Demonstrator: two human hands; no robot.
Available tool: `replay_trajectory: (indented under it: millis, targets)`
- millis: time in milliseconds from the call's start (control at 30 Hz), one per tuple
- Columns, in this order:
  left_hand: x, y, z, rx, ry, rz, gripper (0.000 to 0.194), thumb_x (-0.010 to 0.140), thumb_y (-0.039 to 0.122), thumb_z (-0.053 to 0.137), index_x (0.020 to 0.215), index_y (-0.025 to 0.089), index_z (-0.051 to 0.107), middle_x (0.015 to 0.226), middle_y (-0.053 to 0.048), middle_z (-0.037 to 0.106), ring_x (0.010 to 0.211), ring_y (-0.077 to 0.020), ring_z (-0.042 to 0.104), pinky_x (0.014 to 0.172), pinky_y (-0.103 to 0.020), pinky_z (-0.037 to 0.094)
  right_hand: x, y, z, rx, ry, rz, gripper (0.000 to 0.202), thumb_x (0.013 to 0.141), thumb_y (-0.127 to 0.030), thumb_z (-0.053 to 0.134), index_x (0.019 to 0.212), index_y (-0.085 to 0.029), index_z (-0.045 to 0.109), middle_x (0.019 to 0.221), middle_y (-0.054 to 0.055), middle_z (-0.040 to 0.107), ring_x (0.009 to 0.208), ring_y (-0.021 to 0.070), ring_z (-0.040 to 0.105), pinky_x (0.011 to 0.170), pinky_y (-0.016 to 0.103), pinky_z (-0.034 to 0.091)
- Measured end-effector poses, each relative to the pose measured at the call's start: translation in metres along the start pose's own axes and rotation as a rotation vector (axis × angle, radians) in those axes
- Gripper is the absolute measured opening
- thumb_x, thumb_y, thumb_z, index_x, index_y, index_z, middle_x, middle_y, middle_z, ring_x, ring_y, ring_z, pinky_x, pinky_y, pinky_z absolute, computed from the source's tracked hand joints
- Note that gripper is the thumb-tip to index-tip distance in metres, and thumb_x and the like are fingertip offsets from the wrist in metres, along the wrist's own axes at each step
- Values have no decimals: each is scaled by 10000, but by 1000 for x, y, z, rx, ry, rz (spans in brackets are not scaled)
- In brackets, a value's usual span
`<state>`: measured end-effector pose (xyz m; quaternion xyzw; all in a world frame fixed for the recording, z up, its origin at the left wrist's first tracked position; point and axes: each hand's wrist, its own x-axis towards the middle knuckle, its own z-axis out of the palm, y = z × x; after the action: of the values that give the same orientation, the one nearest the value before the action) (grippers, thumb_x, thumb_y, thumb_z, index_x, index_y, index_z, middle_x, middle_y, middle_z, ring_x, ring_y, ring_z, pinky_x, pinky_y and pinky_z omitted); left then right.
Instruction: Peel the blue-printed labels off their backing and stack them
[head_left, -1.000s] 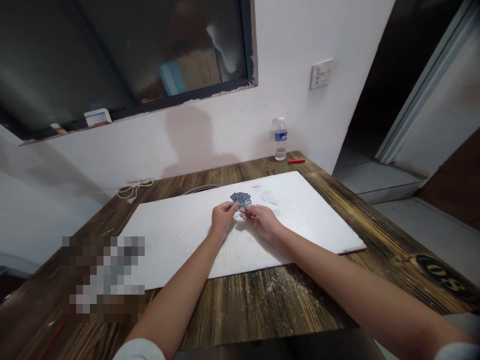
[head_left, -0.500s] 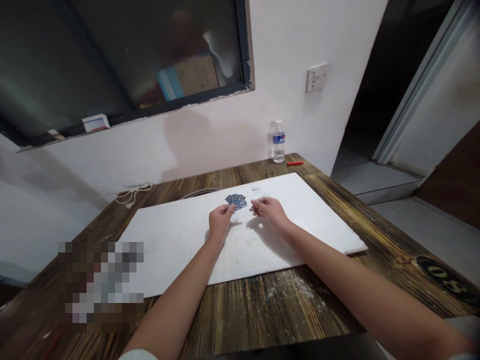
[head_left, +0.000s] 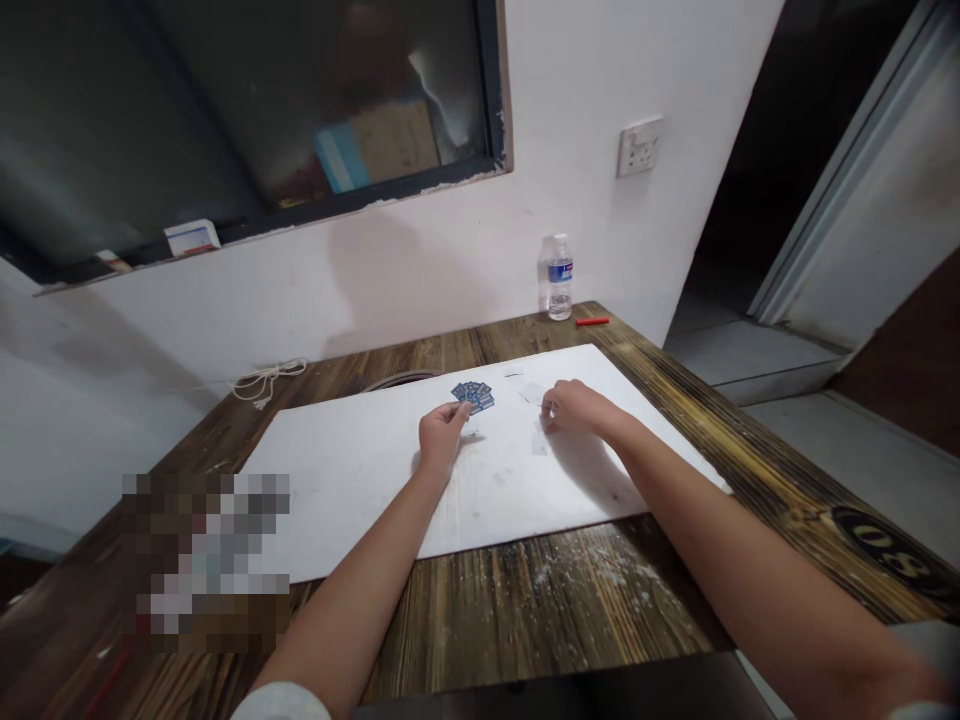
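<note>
My left hand (head_left: 442,430) is closed over the white board, with a fan of small blue cards (head_left: 474,395) pinched between thumb and fingers. To the right, my right hand (head_left: 574,405) is low over the board, its fingers curled and drawn together; whatever is between them, if anything, is too small to make out. Just left of its fingertips lies a thin pale square (head_left: 533,393). Another pale square piece (head_left: 540,443) shows below the fingertips. A small dark-edged strip (head_left: 514,375) lies farther back on the board.
The white board (head_left: 352,480) covers much of a dark wooden table (head_left: 480,620). At the back stand a water bottle (head_left: 560,280) and, beside it, a red stick-like object (head_left: 592,321). A white cable (head_left: 266,378) lies at the back left. A pixelated patch hides the left front.
My right hand has moved right, away from the card fan, and lower toward the board. Pale squares now show by its fingertips. My left hand keeps the cards in nearly the same place.
</note>
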<state>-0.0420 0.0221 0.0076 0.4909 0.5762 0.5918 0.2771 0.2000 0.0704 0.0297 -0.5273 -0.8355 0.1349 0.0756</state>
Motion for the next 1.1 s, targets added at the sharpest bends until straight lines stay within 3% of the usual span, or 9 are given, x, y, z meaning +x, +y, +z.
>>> replay_trajectory:
  millis: [200,367,533,633,700,867,1100]
  targets:
    - [-1,3,0,18,-5,2,363,665,482,735,731,124,736,640,-25,650,625,-142,571,649,-312,521,-3,-5,-3,-21,-40,0,271,678,-220,760,941,-157,745,1005,125,700,903,256,629,674,276,424]
    - [-2,4,1,5,-8,-8,361,653,471,747,741,120,742,644,-31,658,628,-148,582,660,-321,523,-5,-5,-8,159,14,-48,119,703,-151,696,817,-173,724,848,41,709,742,174,616,611,242,399]
    - [-1,3,1,8,-9,-6,343,650,449,752,746,119,746,628,-31,655,622,-151,584,661,-324,520,-8,-24,-9,396,204,-239,68,734,-123,688,763,-179,714,738,6,681,670,130,585,628,223,404]
    - [-1,4,0,22,-11,2,332,668,438,734,754,118,742,620,-28,656,622,-152,582,666,-323,510,-12,-44,-3,452,402,-392,57,755,-142,700,730,-189,721,788,26,677,700,131,579,661,231,412]
    - [-1,4,-1,24,-12,0,330,673,438,727,754,118,740,619,-25,657,622,-149,580,661,-315,505,-15,-55,4,485,463,-430,65,780,-161,689,769,-206,735,732,10,668,634,119,560,625,227,402]
    - [-1,1,-1,13,-12,5,336,685,458,722,743,128,741,638,-21,668,625,-144,582,659,-298,504,-16,-71,24,632,467,-344,74,792,-199,673,802,-224,742,677,-13,700,579,119,582,598,230,415]
    - [0,-3,-1,-17,-22,28,349,680,472,730,731,127,744,665,-36,683,655,-157,597,665,-299,505,-8,-77,41,1119,430,-163,187,723,-351,726,817,-190,743,742,40,736,680,179,673,659,288,511]
